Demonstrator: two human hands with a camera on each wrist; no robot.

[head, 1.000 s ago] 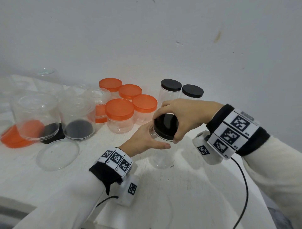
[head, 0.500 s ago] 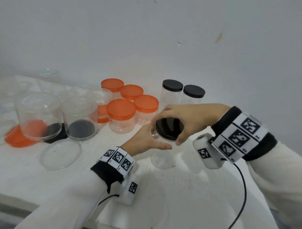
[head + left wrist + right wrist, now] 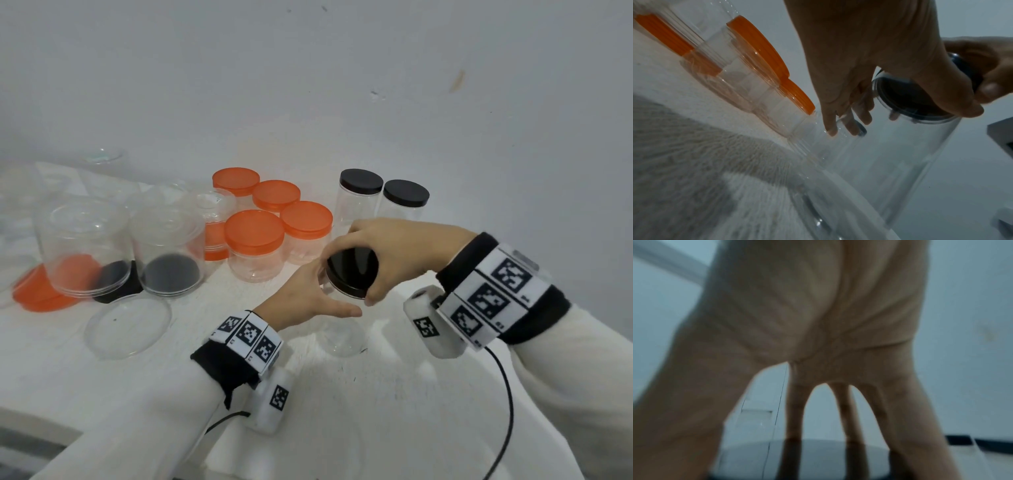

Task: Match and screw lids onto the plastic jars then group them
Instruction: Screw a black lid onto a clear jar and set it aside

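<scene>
Both hands curled: left [image 3: 308, 301] round clear jar [image 3: 342, 337], right [image 3: 390, 246] gripping black lid [image 3: 352, 270].

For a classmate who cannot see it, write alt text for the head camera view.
A person's right hand grips a black lid on top of a clear jar, which the left hand holds steady on a white table. Behind stand four orange-lidded jars and two black-lidded jars; larger clear jars and loose lids lie to the left.

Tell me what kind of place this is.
Probably a plain indoor room set up for recorded tasks: a bare white wall, a white table of sorted plastic jars, and marker bands on both wrists.
</scene>
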